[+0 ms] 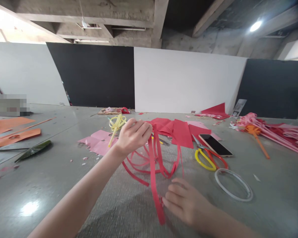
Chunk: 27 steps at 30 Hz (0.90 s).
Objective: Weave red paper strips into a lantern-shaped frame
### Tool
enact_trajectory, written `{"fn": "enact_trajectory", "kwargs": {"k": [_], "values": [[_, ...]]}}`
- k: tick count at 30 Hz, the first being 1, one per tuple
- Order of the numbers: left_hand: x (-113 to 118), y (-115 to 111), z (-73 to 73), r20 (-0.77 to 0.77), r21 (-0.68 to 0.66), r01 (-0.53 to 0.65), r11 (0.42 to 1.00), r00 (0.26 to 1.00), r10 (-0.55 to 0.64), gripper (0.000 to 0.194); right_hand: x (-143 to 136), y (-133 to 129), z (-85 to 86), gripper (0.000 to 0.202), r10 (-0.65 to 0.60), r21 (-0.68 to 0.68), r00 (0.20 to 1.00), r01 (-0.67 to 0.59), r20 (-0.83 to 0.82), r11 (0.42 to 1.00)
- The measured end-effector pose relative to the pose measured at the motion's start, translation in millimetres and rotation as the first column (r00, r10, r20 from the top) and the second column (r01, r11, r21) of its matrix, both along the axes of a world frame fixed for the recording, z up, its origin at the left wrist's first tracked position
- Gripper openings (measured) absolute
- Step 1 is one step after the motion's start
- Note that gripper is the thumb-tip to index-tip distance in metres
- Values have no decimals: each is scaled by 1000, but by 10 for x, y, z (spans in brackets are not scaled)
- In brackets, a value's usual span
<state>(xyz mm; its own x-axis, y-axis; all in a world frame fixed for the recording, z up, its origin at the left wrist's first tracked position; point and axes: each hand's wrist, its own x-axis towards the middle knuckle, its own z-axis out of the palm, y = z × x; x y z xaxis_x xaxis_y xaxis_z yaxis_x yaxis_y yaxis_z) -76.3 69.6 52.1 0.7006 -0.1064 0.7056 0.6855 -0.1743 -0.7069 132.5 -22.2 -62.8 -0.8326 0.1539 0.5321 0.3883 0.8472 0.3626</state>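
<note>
My left hand (135,135), raised at the centre, is closed around the upper ends of several red paper strips (152,168). The strips hang and curl below it, some in loops, one reaching down close to my right hand. My right hand (182,200) is low and slightly blurred, with its fingers curled in. A small pinkish bit (161,200) shows at its fingertips, beside the long strip's lower end; what the fingers hold is partly hidden. Behind the strips lie red paper sheets (182,134) and a pink paper sheet (99,142).
Scissors (205,160) with yellow and red handles, a phone (216,144) and a clear tape ring (233,185) lie at right. Pink strips (283,132) are heaped beyond. A yellow paper loop (117,124), orange paper (17,137) and a green leaf shape (34,150) lie leftward.
</note>
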Motion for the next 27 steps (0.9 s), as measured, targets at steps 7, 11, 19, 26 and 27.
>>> {"fn": "enact_trajectory", "kwargs": {"k": [7,11,19,26,27], "values": [[8,-8,0,-3,-16,3,1000,1000,-3,13,9,5,53,16,6,-90,994,4,109,996],[8,-22,4,-16,-58,8,998,1000,-9,14,-14,-47,126,19,-11,-215,986,47,166,976],[17,-59,29,0,-109,60,992,998,-60,18,-22,-81,323,18,-308,-490,929,173,-208,854],[26,-77,47,-5,-85,53,995,999,-53,17,-161,157,362,13,-510,-559,858,395,-58,729],[28,-77,47,-8,-73,44,996,999,-45,17,-202,184,348,3,-501,-583,864,377,-59,720]]}}
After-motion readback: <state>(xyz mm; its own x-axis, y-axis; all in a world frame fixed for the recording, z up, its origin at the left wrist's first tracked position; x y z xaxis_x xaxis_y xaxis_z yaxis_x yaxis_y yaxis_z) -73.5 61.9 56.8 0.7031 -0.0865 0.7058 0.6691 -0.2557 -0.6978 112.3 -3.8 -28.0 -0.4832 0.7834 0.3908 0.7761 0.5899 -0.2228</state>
